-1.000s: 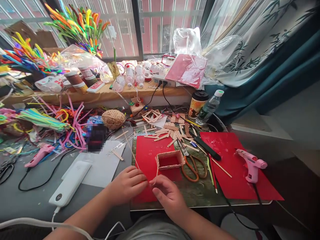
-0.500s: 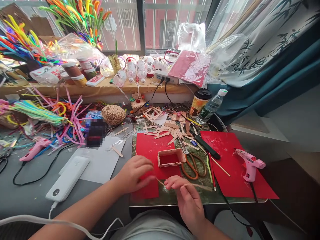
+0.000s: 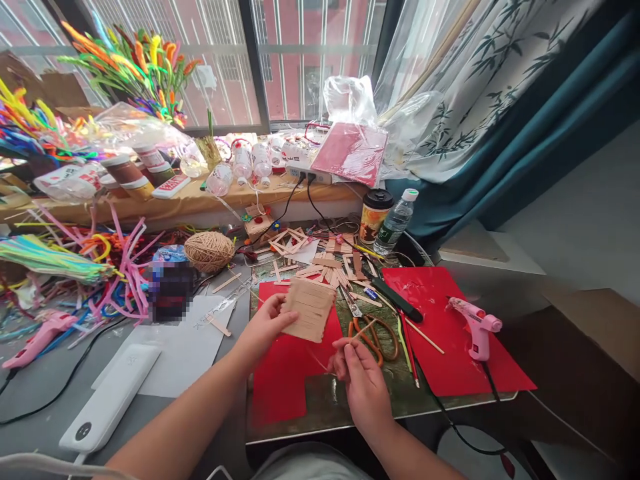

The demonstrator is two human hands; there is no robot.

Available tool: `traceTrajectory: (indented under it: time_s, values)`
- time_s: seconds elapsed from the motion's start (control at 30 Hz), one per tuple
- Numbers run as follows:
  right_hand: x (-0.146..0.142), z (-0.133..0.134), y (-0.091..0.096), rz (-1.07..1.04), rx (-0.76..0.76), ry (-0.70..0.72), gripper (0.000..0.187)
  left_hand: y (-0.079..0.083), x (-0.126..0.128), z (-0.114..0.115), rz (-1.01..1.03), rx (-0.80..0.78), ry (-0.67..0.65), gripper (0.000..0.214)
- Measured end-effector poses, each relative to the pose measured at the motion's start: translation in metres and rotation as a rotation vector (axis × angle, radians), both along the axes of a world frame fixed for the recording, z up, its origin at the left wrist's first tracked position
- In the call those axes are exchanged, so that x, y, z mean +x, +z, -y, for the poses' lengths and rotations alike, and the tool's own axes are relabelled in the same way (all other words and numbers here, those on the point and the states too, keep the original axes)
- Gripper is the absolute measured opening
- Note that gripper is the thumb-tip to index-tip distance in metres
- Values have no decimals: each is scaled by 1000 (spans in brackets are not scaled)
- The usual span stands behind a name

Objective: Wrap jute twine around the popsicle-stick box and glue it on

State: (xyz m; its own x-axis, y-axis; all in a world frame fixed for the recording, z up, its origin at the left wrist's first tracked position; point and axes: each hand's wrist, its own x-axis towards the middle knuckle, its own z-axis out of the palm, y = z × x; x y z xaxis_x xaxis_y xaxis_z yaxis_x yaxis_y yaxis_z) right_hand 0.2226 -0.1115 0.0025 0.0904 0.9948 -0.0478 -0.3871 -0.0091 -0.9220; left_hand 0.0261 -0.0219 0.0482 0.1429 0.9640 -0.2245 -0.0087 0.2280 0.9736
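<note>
My left hand (image 3: 273, 320) grips a small box made of craft sticks (image 3: 309, 310) by its left edge. The box is raised and tilted so that a flat slatted face shows; its hollow side is hidden. In my right hand (image 3: 361, 373), thumb and fingers pinch a piece of twine (image 3: 367, 329), its short end sticking up to the right and a thin length hanging off to the left. Below the box lies red paper (image 3: 280, 393). Scissors with orange-brown handles (image 3: 385, 340) rest just beyond my right hand.
Loose craft sticks (image 3: 330, 263) lie behind the box, near a ball of twine (image 3: 209, 251). A pink glue gun (image 3: 477, 327) lies on more red paper at right. A water bottle (image 3: 396, 223) and a lidded cup (image 3: 374, 217) stand behind. A white power bank (image 3: 110, 393) lies left.
My left hand has left the twine, taken hold of the craft-stick box and lifted it off the red paper. My right hand still pinches the twine, slightly higher. The camera view has shifted.
</note>
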Motion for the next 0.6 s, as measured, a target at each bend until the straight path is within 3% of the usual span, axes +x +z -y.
traceTrajectory:
  time_s: [0.17, 0.3, 0.43, 0.6]
  values:
    - [-7, -30, 15, 169, 37, 39, 41, -9, 0, 32, 311, -164, 143, 81]
    - [-12, -42, 16, 281, 127, 102, 47, -28, -5, 45, 213, -112, 240, 81]
    - [-8, -46, 12, 415, 222, 110, 38, -41, -28, 39, 151, -82, 187, 70]
    - [-2, -45, 11, 623, 326, 157, 29, -19, -61, 20, 95, 92, 7, 64]
